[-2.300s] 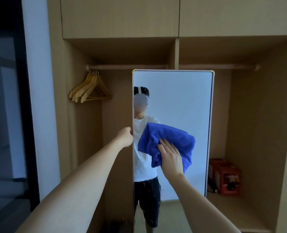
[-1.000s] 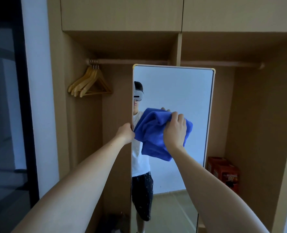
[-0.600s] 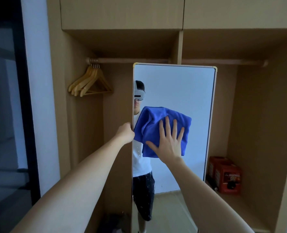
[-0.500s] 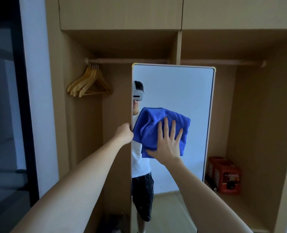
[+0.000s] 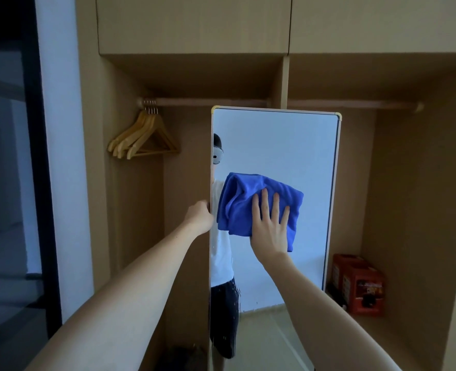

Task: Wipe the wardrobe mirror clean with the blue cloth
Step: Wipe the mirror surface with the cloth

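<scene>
A tall framed mirror (image 5: 296, 145) stands out from the open wooden wardrobe, facing me. A bunched blue cloth (image 5: 244, 202) lies flat against the glass at mid height. My right hand (image 5: 271, 227) presses the cloth onto the mirror with straight, spread fingers. My left hand (image 5: 198, 216) grips the mirror's left edge at the same height, fingers curled round the frame. The glass reflects a person in a white shirt and dark shorts.
Several wooden hangers (image 5: 144, 139) hang from the rail (image 5: 210, 101) at the left. A red box (image 5: 359, 283) sits on the wardrobe floor at the right. A dark glass door (image 5: 10, 183) borders the left side.
My right hand has gone from gripping the cloth's top with bent fingers to pressing it flat with spread fingers, sliding slightly down. My left hand has stayed on the mirror's edge.
</scene>
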